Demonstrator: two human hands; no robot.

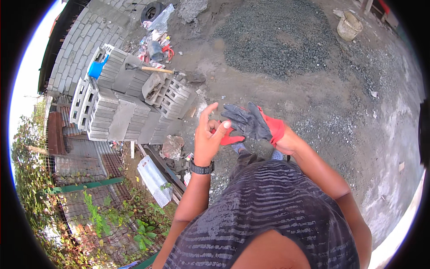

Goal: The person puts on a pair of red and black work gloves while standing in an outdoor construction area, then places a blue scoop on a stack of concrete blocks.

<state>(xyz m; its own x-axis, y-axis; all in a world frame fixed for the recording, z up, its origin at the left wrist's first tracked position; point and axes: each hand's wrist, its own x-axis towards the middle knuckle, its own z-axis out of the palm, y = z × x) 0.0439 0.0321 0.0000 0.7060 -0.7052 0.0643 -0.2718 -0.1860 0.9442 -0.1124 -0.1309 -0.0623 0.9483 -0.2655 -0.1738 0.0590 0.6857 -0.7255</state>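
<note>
My left hand [207,134] is bare, with a dark watch [201,167] on its wrist. Its index finger points up, and the thumb lies against a loose red work glove [229,138] with dark tips, bunched between my two hands. On my right hand [251,124] is a matching work glove, dark grey over the fingers and red at the cuff [275,130]. The gloved fingers stretch out toward the left hand, next to the loose glove. Overlapping fingers hide part of the loose glove.
Left of my hands stand stacked grey concrete blocks [121,116], with a blue object [97,67] and a wooden-handled tool [156,70] on top. Ahead spreads a gravel pile [277,40]. A dirty bucket [349,27] stands far right; litter [156,50] and a tire [152,12] lie farther left.
</note>
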